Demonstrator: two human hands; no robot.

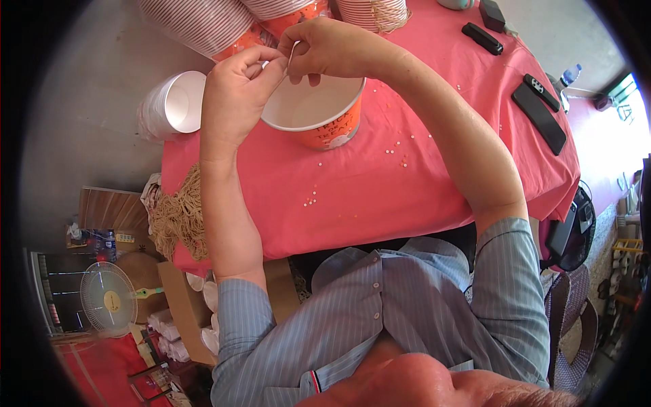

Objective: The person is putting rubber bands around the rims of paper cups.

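An orange paper bucket with a white inside and dark print stands on the pink-covered table in front of me. My left hand is closed in a pinch over its far left rim. Close beside it, my right hand curls over the far rim, its thumb and fingers also pinched together. The fingertips of both hands nearly meet. A thin pale edge shows between them, but the fingers hide what they grip. A bundle of tan twine hangs over the table's left edge near my left forearm.
Stacked orange-and-white buckets fill the far left, with a twine-looped stack beside them. White nested tubs lie at the left. Small paper dots are scattered on the pink cloth. Right lie a phone and a black stapler-like object.
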